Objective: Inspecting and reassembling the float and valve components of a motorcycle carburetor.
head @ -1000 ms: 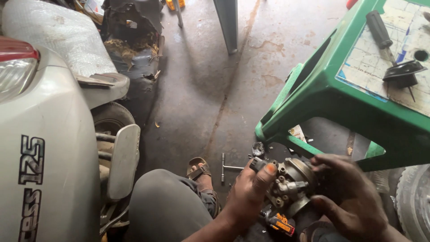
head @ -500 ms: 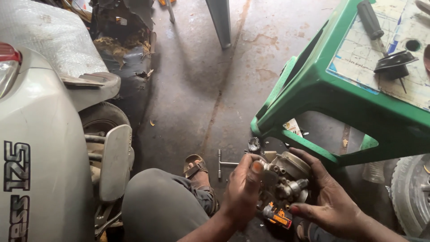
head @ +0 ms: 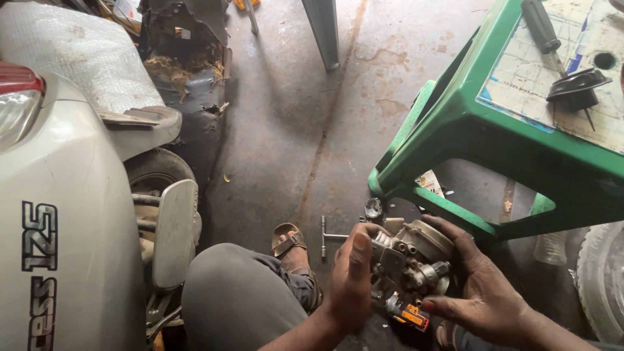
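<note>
Both hands, left hand [head: 351, 279] & right hand [head: 481, 286], grip metal carburetor [head: 413, 260]

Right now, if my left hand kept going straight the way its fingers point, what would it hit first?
Your left hand points up and slightly right, already pressed against the grey metal carburetor. That is what it meets first. Beyond it lies the green stool, though depth is hard to judge.

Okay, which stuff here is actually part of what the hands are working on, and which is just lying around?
In hand:
- carburetor, held between left hand and right hand
- orange tool just beneath it

Lying about:
- T-handle wrench on the floor
- screwdriver and black cap on the green stool
- white scooter
</note>
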